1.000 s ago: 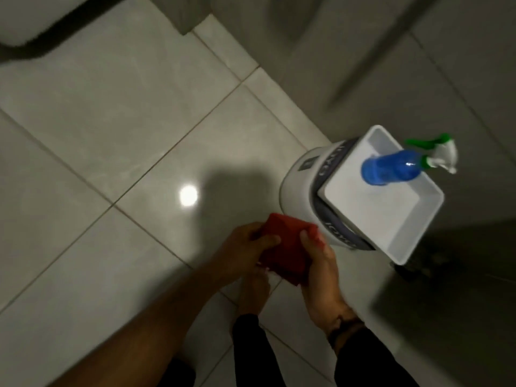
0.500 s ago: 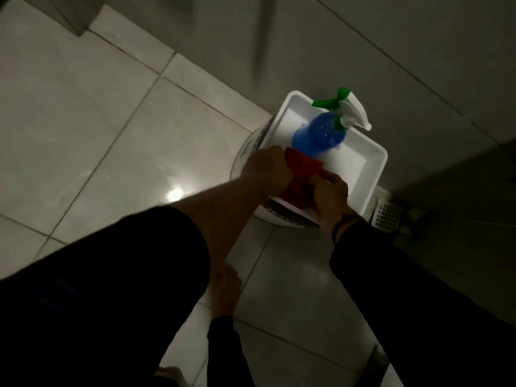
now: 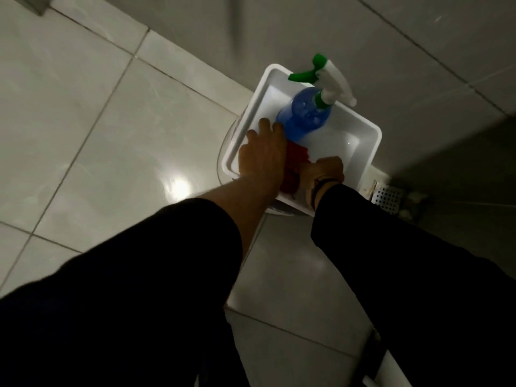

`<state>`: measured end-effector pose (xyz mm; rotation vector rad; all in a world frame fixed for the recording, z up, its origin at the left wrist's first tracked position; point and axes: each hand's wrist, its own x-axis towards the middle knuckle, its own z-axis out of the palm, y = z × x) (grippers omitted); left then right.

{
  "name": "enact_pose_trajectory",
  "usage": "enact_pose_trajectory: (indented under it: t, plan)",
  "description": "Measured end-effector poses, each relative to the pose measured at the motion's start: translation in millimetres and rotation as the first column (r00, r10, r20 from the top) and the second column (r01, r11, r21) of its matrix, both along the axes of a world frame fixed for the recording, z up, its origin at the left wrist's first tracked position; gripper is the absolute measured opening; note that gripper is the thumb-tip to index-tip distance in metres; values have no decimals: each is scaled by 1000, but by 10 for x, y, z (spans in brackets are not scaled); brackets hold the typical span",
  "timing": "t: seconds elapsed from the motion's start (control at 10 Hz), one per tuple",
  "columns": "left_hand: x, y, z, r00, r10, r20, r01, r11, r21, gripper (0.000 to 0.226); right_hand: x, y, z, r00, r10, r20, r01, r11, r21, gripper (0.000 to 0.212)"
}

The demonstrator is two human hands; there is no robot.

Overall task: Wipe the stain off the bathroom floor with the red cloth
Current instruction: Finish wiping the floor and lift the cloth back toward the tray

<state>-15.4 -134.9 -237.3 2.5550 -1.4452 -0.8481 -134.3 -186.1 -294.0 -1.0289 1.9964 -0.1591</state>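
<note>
Red cloth (image 3: 293, 169): now lowered into white tray (image 3: 365, 152), beside blue spray bottle (image 3: 304, 115). Left hand (image 3: 264, 152) spread flat, released; right hand (image 3: 324, 174) clenched on cloth. Wiping apparently finished.

Both arms are reaching forward and down, side by side, in dark sleeves pushed back from the forearms. The left hand (image 3: 262, 155) is lying flat, palm down, with its fingers (image 3: 265, 125) spreading forward. The right hand (image 3: 321, 171) is curling inward, knuckles up, its grip closing; a dark band is circling its wrist.
</note>
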Motion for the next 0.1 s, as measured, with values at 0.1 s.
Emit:
enact_pose_trajectory:
  t: [0.1]
  plan:
    - [-7, 211, 163, 1000, -11, 1, 11, 994, -106, 51, 45, 64, 126, 994, 108, 37, -111, 988, 105, 64]
